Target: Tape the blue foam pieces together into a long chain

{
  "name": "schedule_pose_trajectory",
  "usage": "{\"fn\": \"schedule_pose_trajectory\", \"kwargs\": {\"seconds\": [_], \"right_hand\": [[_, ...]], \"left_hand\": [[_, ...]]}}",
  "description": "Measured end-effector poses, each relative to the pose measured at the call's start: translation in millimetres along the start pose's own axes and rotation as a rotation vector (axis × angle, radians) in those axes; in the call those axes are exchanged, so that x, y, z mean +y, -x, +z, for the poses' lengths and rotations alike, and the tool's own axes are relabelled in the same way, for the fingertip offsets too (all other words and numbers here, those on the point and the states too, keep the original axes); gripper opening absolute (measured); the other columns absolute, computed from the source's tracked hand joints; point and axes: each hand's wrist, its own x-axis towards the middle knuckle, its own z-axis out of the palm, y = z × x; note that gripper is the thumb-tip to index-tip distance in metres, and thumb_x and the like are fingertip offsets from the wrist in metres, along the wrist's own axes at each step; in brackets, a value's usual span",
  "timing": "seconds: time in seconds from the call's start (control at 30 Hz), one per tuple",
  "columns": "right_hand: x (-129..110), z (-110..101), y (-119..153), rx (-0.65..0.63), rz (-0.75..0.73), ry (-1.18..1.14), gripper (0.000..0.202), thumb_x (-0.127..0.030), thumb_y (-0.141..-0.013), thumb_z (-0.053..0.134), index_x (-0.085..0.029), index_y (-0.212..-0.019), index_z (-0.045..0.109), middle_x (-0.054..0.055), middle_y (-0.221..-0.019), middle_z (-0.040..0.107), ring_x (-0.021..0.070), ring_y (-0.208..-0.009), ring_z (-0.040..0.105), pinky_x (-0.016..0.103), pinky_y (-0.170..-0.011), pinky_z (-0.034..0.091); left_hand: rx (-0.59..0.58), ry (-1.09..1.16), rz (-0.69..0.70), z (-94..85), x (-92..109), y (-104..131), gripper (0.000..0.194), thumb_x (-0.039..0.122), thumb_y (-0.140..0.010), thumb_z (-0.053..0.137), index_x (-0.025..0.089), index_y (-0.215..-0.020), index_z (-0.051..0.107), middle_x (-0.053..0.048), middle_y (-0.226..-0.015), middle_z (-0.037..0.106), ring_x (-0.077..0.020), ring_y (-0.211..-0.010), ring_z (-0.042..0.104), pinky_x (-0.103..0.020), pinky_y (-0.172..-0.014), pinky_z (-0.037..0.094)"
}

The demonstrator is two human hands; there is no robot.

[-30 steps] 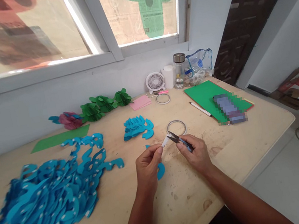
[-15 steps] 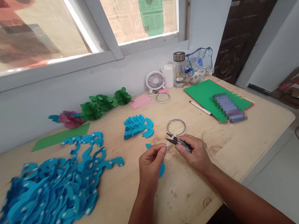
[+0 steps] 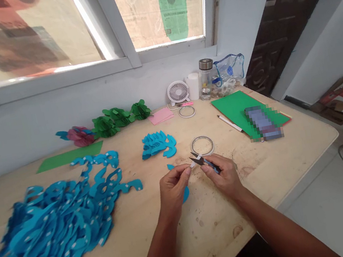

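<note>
My left hand point(image 3: 174, 185) is closed in a pinch on a small white strip point(image 3: 192, 165), which looks like tape. Thread snips point(image 3: 209, 164) with dark blades lie in the grip of my right hand point(image 3: 226, 176). Their blades point left, slightly apart, close to the strip. Another white bit point(image 3: 198, 157) shows at the blades. Under my left hand, a curved blue paper piece point(image 3: 185, 194) is partly hidden. Just beyond my right hand lies a tape roll point(image 3: 202, 145). A small group of blue paper pieces point(image 3: 154, 145) sits past my left hand.
A big heap of blue paper pieces with white patches point(image 3: 59, 228) covers the table's left. Along the wall stand green paper flowers point(image 3: 119, 117), a fan point(image 3: 178, 92) and a bottle point(image 3: 206, 80). On the right, a phone point(image 3: 263, 123) rests on green sheets point(image 3: 234, 106) beside a pen point(image 3: 229, 123).
</note>
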Motion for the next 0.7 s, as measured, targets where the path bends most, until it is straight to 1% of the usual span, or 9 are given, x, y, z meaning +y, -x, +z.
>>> {"fn": "schedule_pose_trajectory", "kwargs": {"seconds": [0.17, 0.33, 0.47, 0.7], "right_hand": [[-0.1, 0.3, -0.6, 0.011, 0.009, 0.013, 0.022, -0.032, -0.083, 0.052, -0.017, -0.091, 0.066, 0.004, -0.074, 0.064, 0.0144, -0.067, 0.057, 0.025, -0.060, 0.044], [0.5, 1.1, 0.6, 0.053, -0.002, 0.030, 0.020, -0.030, -0.083, 0.052, -0.016, -0.088, 0.066, 0.003, -0.070, 0.062, 0.0135, -0.064, 0.055, 0.024, -0.059, 0.043], [0.3, 1.2, 1.1, 0.055, 0.015, 0.029, 0.020, -0.030, -0.083, 0.053, -0.015, -0.088, 0.066, 0.003, -0.072, 0.063, 0.0127, -0.063, 0.055, 0.023, -0.058, 0.042], [1.4, 1.7, 0.3, 0.014, 0.026, 0.038, 0.024, -0.035, -0.081, 0.055, -0.016, -0.092, 0.065, 0.004, -0.075, 0.064, 0.0136, -0.065, 0.056, 0.024, -0.058, 0.043]], "left_hand": [[0.003, 0.000, 0.002, 0.3, -1.1, -0.4, 0.021, 0.036, -0.069, 0.064, 0.015, -0.072, 0.069, 0.003, -0.051, 0.046, -0.0094, -0.050, 0.036, -0.022, -0.050, 0.030], [-0.008, 0.011, 0.004, 0.5, -1.1, -0.3, 0.018, 0.034, -0.069, 0.065, 0.016, -0.071, 0.068, 0.004, -0.049, 0.043, -0.0088, -0.050, 0.036, -0.021, -0.049, 0.029], [-0.017, 0.008, 0.010, -0.5, -2.1, -0.4, 0.018, 0.034, -0.070, 0.064, 0.015, -0.070, 0.067, 0.005, -0.049, 0.042, -0.0088, -0.050, 0.036, -0.022, -0.050, 0.028], [0.059, 0.023, 0.012, -2.2, -2.9, -1.8, 0.020, 0.035, -0.070, 0.063, 0.015, -0.066, 0.064, 0.004, -0.051, 0.045, -0.0091, -0.051, 0.037, -0.022, -0.051, 0.030]]}}
